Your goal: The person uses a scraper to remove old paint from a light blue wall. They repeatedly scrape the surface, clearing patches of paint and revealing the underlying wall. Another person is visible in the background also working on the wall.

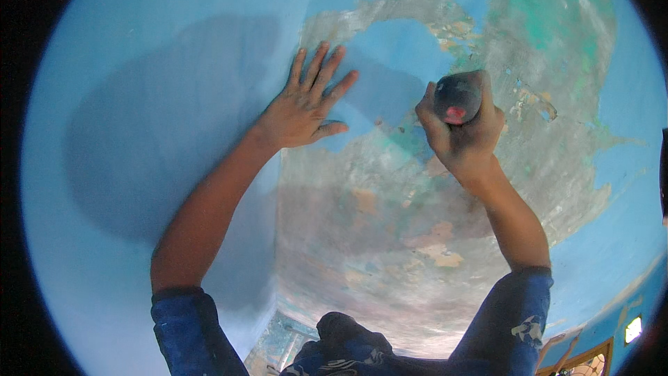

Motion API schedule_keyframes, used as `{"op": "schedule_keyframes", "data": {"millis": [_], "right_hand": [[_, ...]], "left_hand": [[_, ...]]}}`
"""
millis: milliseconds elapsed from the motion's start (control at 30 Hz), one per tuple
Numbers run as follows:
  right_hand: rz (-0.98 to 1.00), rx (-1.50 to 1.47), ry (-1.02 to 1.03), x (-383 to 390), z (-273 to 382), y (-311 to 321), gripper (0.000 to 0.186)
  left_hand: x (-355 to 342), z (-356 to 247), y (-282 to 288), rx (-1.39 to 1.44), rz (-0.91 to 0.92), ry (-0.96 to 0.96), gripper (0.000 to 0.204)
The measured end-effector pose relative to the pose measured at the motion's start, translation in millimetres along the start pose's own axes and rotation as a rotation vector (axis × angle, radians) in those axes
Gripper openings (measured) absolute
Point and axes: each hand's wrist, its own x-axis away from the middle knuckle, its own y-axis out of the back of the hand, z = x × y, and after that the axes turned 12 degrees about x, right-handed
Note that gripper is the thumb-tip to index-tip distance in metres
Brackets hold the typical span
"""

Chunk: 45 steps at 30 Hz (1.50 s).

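My left hand (309, 101) is spread open against the wall near the corner, its fingers pointing up and the thumb held out to the right. To its right, my right hand (466, 125) is closed around a dark, round-ended tool handle (456, 90) with a red patch on its end. The tool's working end is hidden behind the handle and my fingers. Around the right hand, the wall's blue paint (400, 45) is peeled away, baring rough grey plaster (550, 160) with green and tan patches.
A smooth blue wall (174, 83) meets the peeled wall at a corner on the left and carries my shadow. Debris-like pale bits (268, 348) lie low at the corner. At the lower right are a wooden frame (591, 362) and a bright opening (633, 330).
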Motion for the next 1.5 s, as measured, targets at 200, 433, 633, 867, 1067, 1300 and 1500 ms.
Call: {"op": "schedule_keyframes", "data": {"millis": [200, 433, 633, 867, 1067, 1300, 1500], "right_hand": [[-0.006, 0.034, -0.065, 2.4, -5.5, -0.5, 0.047], [0.001, 0.017, -0.001, -5.1, 1.7, 4.4, 0.046], [0.017, 0.112, -0.004, -0.2, -0.9, 3.1, 0.045], [-0.028, -0.077, -0.079, -6.3, -1.2, 3.2, 0.046], [-0.062, -0.009, -0.062, -5.0, 4.4, 4.6, 0.046], [-0.030, -0.020, -0.110, -2.4, -1.0, 3.5, 0.044], [-0.058, 0.164, 0.032, -5.1, 3.0, 7.8, 0.043]], "left_hand": [[0.3, -3.3, 0.0, -0.033, 0.010, 0.010, 0.093], [-3.3, -2.6, 1.1, -0.026, 0.016, 0.005, 0.094], [-4.1, -3.3, 1.6, -0.057, 0.001, 0.017, 0.091], [-2.9, -1.5, 7.5, -0.076, -0.008, -0.006, 0.092], [-2.8, -4.2, 12.1, -0.061, 0.008, -0.004, 0.091], [-3.8, -4.2, 9.1, -0.031, 0.007, -0.012, 0.095], [-1.9, -0.5, 6.9, -0.079, -0.011, -0.006, 0.091]]}}
